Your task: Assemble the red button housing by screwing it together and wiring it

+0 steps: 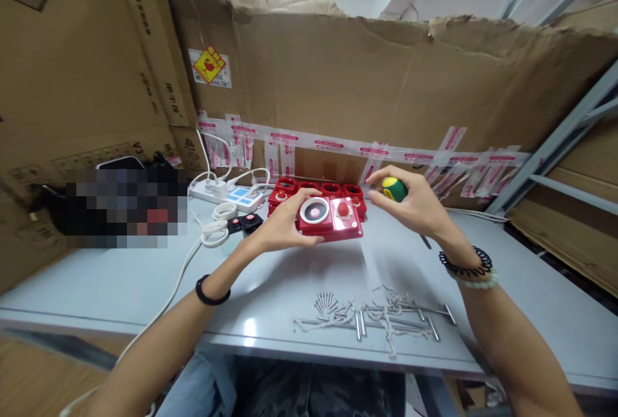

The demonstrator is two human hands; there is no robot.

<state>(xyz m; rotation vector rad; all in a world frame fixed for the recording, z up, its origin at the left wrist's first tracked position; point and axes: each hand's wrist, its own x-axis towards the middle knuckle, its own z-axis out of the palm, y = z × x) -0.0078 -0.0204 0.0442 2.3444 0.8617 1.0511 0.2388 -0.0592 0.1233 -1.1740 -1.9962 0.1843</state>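
The step in hand appears to be work on the red box (pixel 348 231) with a driver at the ready. The left hand (pixel 290 221) is closed around the box's left end, thumb toward the front, and holds it above the middle of the bench (pixel 145 275), its ringed face and red button turned up toward the person. The right hand (pixel 410 204) keeps the screwdriver (pixel 394 189) tucked in the palm, the dark shaft poking out below; thumb and forefinger stand apart, and whether they pinch something small cannot be told. Using the driver would call for a turn in the grip to bring its tip to the box, with the left hand keeping the box steady.

Near the front edge, right of centre, lie a fan of screws (pixel 326 303) and some metal rods (pixel 403 325), pale strips tangled among them. More red boxes (pixel 284 190) stand by the back edge, partly behind the held one; left of them sits a power strip (pixel 251 201) with white cables. A taped cardboard wall (pixel 338 82) rises beyond the back edge, and a grey metal frame (pixel 574 118) stands past the right one.
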